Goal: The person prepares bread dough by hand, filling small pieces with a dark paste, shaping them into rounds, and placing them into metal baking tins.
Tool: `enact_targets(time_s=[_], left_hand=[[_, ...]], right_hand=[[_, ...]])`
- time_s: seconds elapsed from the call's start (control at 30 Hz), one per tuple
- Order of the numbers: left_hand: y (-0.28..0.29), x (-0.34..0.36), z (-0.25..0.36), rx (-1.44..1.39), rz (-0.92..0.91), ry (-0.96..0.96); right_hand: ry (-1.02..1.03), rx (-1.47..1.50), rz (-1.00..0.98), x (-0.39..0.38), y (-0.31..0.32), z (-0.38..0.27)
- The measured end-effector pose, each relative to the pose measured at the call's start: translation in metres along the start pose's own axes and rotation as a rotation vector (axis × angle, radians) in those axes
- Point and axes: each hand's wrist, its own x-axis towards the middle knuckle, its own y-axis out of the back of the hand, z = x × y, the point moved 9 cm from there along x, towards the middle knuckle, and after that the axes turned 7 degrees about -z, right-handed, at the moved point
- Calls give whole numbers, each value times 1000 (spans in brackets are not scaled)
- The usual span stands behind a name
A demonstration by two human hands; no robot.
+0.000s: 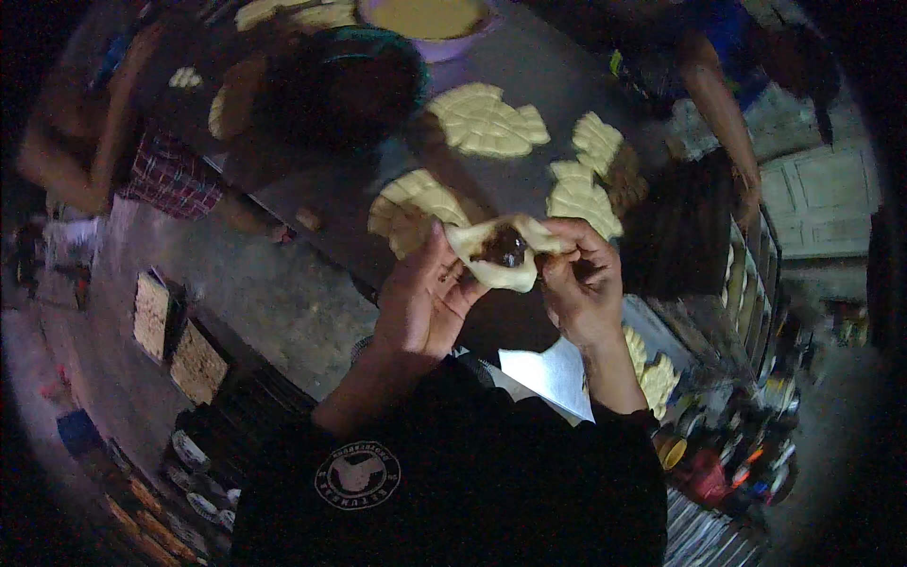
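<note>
Between my two hands, above the table edge, is a flattened piece of pale dough (510,277) with a dark, glossy filling in its middle. My left hand (425,298) supports its left side, the thumb at the rim and the fingers beneath. At the opposite end, my right hand (586,279) pinches the dough edge between thumb and fingers. The dough is still open at the top, so the filling shows. Just beyond my hands, scored slabs of dough pieces (487,121) lie on the dark table (387,161).
A dark round tub (368,80) and a purple basin (444,42) with yellowish contents stand farther back. More dough pieces (581,194) lie at the right. Other people's arms reach in at left (104,151) and right (727,113). A rack (751,283) stands at the right.
</note>
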Motion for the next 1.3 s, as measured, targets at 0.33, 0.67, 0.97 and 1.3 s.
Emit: enact_targets(time_s=[0.33, 0.67, 0.97, 1.3], left_hand=[[-109, -70, -126, 581, -471, -121], [-124, -87, -178, 1238, -399, -227], [-137, -94, -167, 1020, -712, -130], [-20, -36, -145, 346, -255, 440]], right_hand=[[383, -299, 447, -178, 32, -99], [506, -824, 188, -250, 36, -137], [317, -708, 323, -227, 46, -142], [76, -921, 138, -147, 18, -72]])
